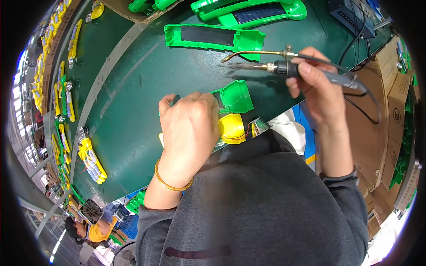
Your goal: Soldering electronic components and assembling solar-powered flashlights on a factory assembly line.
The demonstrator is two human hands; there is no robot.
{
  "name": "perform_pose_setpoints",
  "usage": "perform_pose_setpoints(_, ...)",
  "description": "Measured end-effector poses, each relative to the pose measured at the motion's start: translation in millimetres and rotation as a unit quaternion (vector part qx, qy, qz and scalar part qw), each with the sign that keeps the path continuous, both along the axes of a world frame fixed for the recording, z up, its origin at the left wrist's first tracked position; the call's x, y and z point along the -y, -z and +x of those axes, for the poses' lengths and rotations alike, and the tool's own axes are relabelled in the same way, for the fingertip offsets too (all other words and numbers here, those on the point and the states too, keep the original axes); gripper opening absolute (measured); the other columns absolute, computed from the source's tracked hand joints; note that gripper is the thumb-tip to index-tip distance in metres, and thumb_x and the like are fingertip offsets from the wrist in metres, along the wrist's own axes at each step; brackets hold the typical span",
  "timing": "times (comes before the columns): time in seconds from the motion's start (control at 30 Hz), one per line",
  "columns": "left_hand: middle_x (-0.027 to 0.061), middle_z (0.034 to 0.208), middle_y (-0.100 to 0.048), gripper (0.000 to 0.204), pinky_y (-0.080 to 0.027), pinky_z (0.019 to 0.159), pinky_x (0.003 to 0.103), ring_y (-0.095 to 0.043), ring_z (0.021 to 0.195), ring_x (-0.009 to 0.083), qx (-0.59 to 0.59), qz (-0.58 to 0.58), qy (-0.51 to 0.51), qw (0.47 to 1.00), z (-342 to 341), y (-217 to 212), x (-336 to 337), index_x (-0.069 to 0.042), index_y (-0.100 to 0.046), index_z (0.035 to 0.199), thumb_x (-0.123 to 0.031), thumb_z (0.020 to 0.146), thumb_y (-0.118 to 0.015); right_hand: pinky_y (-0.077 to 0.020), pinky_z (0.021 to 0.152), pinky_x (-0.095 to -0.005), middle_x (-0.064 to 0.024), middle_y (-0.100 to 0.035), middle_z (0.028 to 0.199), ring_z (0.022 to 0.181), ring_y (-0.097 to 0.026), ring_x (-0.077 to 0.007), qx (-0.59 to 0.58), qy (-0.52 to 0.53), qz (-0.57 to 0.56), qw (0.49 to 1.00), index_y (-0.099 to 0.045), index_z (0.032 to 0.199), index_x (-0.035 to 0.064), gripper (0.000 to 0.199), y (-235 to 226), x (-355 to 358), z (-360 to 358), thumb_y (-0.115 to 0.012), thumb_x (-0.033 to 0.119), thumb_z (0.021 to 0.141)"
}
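Observation:
My right hand grips a soldering iron with a thin brass tube clamped along it. Its tip points left over the bench, apart from the casings. My left hand, closed with knuckles up, is on a small green plastic casing and hides much of it. A bit of something dark shows by its fingers. Just nearer to me lies a yellow plastic casing, partly under the same hand. Thin wires run from it to a small reflective lamp part at the bench edge.
Green casings with dark panels lie farther back on the green bench. A yellow battery assembly is at left, with several more beyond a grey rail. A dark box with cables stands far right. Cardboard is at right; another person is lower left.

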State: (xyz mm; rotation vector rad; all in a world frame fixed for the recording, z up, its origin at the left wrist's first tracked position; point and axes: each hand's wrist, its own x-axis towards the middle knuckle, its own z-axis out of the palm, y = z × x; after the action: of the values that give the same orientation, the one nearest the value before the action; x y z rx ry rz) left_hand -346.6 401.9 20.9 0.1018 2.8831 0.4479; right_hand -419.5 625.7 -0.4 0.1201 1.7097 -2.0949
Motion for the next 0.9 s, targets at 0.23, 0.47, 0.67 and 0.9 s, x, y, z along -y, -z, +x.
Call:
perform_pose_setpoints(0.23,0.0122,0.066,-0.056,0.011,-0.040,0.085,0.051,-0.058,0.067,0.0322,-0.021,0.020,-0.009,1.000,0.1,-1.8,-6.6,-0.004,-0.060,0.071,-0.007,0.080,-0.055,-0.0480,0.058,-0.0275,-0.0091,-0.060,0.074,0.064,-0.058,-0.0144,0.034,0.058,-0.079,0.995,-0.054,0.095,0.0020,0.024,5.9,10.8,19.6,-0.059,0.024,0.085)
perform_pose_setpoints(0.47,0.0117,0.068,-0.056,0.009,-0.040,0.087,0.052,-0.058,0.068,0.0317,-0.027,0.025,-0.010,0.999,2.3,-0.8,-9.8,-0.004,-0.060,0.074,-0.008,0.081,-0.055,-0.0466,0.059,-0.0270,-0.0093,-0.059,0.074,0.064,-0.057,-0.0144,0.021,0.047,-0.047,0.998,-0.054,0.095,0.0018,0.024,3.9,9.1,22.7,-0.058,0.023,0.085)
perform_pose_setpoints(0.67,0.0096,0.087,-0.063,0.010,-0.041,0.088,0.044,-0.060,0.088,0.0282,-0.089,0.073,-0.009,0.993,4.0,-19.8,8.7,-0.006,-0.064,0.090,-0.009,0.081,-0.060,-0.0460,0.059,-0.0271,-0.0091,-0.059,0.073,0.064,-0.057,-0.0149,0.021,0.068,-0.064,0.995,-0.054,0.095,0.0016,0.024,7.5,8.3,25.3,-0.058,0.023,0.085)
perform_pose_setpoints(0.9,0.0107,0.080,-0.057,0.019,-0.038,0.090,0.040,-0.056,0.085,0.0290,-0.023,0.059,0.011,0.998,-8.7,10.3,42.3,-0.004,-0.064,0.092,-0.009,0.075,-0.067,-0.0455,0.060,-0.0247,-0.0088,-0.061,0.074,0.064,-0.056,-0.0121,0.018,0.077,-0.073,0.994,-0.055,0.092,0.0019,0.021,18.7,15.4,20.6,-0.060,0.021,0.086)
